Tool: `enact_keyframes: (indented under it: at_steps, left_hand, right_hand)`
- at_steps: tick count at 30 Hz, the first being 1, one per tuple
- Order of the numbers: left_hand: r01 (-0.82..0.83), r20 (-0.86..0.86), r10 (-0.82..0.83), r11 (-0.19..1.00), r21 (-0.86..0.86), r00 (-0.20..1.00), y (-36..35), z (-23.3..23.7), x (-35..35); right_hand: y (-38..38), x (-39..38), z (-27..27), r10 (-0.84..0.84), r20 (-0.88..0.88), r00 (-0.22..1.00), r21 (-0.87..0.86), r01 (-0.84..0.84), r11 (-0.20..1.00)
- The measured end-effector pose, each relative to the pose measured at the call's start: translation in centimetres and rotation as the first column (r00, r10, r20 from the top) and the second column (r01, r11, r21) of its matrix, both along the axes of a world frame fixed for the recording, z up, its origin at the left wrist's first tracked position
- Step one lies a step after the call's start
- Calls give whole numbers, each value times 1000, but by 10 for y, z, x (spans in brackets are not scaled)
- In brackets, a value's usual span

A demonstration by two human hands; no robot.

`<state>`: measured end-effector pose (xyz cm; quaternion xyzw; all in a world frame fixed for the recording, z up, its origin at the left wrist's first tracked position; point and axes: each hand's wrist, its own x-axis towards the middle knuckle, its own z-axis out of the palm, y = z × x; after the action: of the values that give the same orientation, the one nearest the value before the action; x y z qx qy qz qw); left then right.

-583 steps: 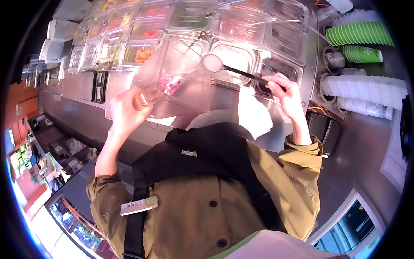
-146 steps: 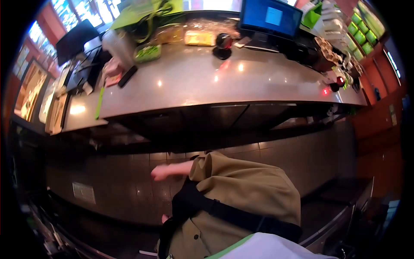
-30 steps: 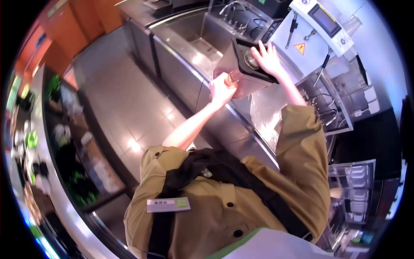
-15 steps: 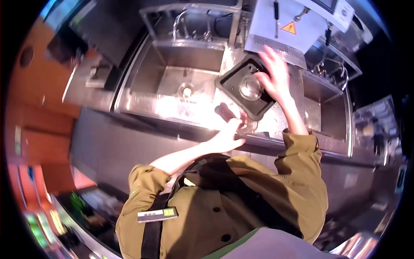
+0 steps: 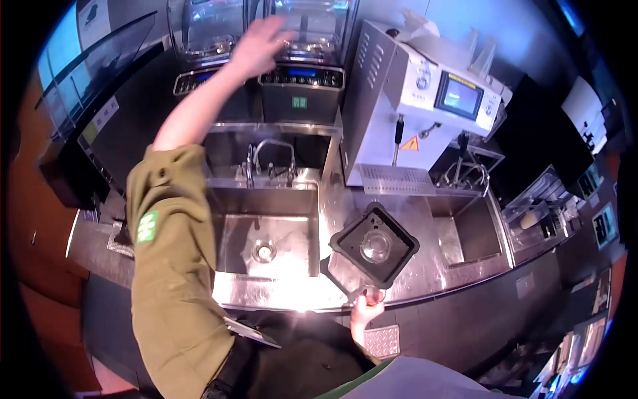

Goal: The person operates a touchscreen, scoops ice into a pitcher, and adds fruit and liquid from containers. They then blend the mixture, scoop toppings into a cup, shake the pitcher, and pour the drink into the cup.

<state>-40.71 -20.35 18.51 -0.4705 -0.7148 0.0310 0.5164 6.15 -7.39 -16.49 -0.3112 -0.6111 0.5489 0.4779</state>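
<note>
My left hand point(image 5: 260, 48) is raised in front of two blenders with clear covers, fingers spread and holding nothing; it overlaps the right blender point(image 5: 302, 90) and sits near the left blender point(image 5: 199, 78). Low at the counter's front edge, my right hand point(image 5: 364, 311) has its fingers wrapped round a small clear vessel with a reddish tint point(image 5: 373, 294), partly hidden by the fingers. Just beyond that hand is a black square tray point(image 5: 403, 247) turned cornerwise, with a clear round container point(image 5: 375, 247) within its rim.
A steel sink point(image 5: 266, 229) with a tap point(image 5: 272, 156) lies left of the tray, and a smaller sink point(image 5: 468, 233) lies to the right. Behind the tray stands a white machine point(image 5: 415, 100) with a screen, levers and a perforated drip grate point(image 5: 397, 179).
My left hand has left the counter's front edge and risen to the blenders. My right hand has come down from the tray's far side to the clear vessel. The view has tilted up.
</note>
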Motion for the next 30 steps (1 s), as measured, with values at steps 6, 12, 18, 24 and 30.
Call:
enact_keyframes:
  at_steps: [6,12,18,24,30]
  left_hand:
    - [-171,-149,153,979,-115,977,66,-14,-58]
    - [-20,-123,-20,949,-315,992,56,94,-45]
    - [163,149,-127,950,-266,981,57,182,-67]
    - [226,252,-164,945,-238,954,55,194,-68]
    - [252,287,-186,945,-211,940,51,203,-72]
  right_hand:
    - [-2,-28,108,152,52,987,32,-154,988]
    - [34,-121,265,409,-3,913,95,-407,909]
    - [58,-298,379,307,-88,948,504,-223,834]
    - [90,-480,428,256,-299,919,624,-14,781]
    - [104,-552,435,379,-229,897,439,-252,862]
